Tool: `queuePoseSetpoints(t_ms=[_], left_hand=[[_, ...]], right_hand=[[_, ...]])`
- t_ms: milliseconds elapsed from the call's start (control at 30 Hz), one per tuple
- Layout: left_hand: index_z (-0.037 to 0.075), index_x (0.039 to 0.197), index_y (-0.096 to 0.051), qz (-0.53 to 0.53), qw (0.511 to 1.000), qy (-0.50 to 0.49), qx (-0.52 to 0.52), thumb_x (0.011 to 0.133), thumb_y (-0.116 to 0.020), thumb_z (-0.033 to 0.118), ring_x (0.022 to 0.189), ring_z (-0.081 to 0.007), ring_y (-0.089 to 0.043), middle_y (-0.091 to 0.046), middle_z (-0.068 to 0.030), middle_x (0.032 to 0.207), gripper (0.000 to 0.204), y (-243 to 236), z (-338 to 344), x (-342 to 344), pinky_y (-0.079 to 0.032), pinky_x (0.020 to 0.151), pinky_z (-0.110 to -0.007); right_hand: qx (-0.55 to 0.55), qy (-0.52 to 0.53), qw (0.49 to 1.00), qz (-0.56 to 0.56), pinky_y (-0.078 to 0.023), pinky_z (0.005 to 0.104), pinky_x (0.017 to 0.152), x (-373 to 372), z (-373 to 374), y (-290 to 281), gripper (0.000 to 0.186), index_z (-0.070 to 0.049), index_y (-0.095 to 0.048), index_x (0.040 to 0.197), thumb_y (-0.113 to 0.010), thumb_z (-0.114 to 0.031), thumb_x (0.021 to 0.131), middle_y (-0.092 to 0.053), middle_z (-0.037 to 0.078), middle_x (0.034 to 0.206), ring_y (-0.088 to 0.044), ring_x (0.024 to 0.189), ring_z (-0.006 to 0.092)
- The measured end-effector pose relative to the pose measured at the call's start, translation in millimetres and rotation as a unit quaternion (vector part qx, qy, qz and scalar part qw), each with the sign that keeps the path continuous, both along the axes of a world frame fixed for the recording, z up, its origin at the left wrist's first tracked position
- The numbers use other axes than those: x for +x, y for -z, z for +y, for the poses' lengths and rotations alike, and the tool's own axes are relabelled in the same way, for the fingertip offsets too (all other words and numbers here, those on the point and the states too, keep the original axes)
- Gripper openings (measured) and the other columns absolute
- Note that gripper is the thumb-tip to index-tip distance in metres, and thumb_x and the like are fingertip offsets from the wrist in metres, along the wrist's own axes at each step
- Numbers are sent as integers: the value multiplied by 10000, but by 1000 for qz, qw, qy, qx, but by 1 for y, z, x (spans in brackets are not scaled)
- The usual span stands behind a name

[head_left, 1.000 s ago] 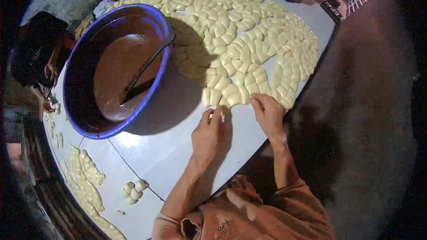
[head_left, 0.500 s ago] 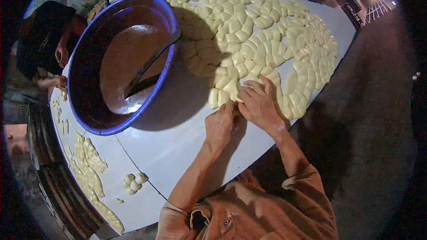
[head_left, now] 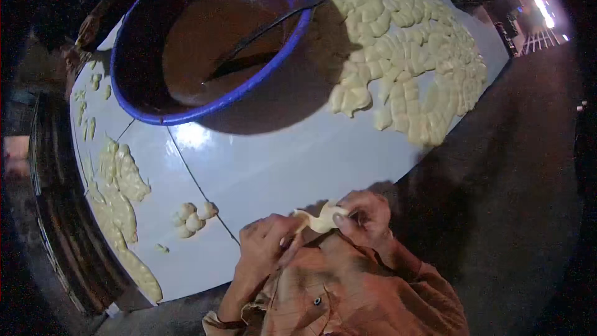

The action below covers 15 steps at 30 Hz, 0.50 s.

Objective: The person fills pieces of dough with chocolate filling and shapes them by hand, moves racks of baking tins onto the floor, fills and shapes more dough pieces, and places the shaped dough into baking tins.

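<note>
Brought back toward the person's chest since the earlier frame, a dough piece (head_left: 324, 218) spans the left hand (head_left: 266, 242) and right hand (head_left: 365, 216), both nearly closed, pinching opposite ends. From it, dough balls (head_left: 191, 219) lie at nine o'clock, the blue basin (head_left: 193, 116) at eleven, massed dough pieces (head_left: 407, 87) at one.

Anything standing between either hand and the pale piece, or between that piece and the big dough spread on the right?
Nothing visible. The left hand and right hand both hold the pale piece. Toward the dough spread, only white tabletop shows; the blue tub stands left of that path.
</note>
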<state>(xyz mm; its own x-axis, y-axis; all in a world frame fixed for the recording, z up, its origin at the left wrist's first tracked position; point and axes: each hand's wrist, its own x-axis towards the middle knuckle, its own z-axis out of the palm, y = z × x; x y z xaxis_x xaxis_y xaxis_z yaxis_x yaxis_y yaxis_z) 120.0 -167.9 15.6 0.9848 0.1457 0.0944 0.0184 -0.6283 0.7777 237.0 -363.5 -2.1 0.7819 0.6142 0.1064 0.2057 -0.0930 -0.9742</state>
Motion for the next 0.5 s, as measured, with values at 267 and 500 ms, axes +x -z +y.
queuePoseSetpoints(t_ms=[267,500], left_hand=[[103,983,-689,-126,942,-225,214,660,-800,35,625,-199,-643,-656,-58,777,348,-15,55,-154,-498,517,-299],[143,1206,-662,100,930,-333,120,782,-796,168,781,-224,-644,-574,-143,1283,445,50,76,-241,-521,611,-310]], right_hand=[[77,-168,969,164,-540,271,676,-98,94,12,283,41,-553,1078,-703,7,840,-683,128,916,-672,826,152],[-412,-136,900,-33,-559,334,667,-108,118,46,422,-44,-642,1083,-750,-377,847,-710,96,805,-721,777,225]])
